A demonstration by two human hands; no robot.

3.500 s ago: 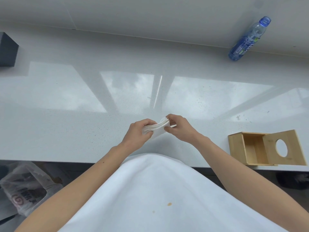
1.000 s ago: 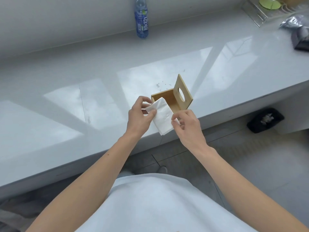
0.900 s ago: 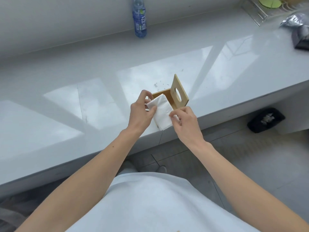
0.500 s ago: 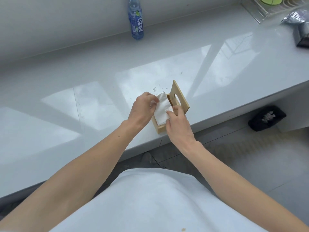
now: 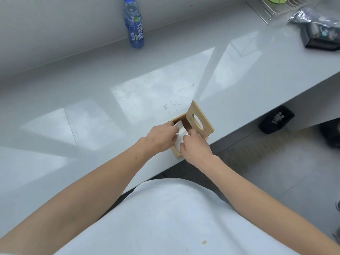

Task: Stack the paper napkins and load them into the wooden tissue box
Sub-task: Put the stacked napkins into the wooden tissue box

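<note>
**Napkin Stack Seated in Tissue Box**

At the counter's front edge, the wooden tissue box stood with its lid raised, oval slot showing. My left hand and right hand both pinched the paper napkins, pressing them into the box opening. A blue bottle by the wall carried white Chinese characters I could not read.

A home kitchen, by the look: a long glossy white surface against the wall, a wire dish rack at its far end, grey floor tiles below.
</note>
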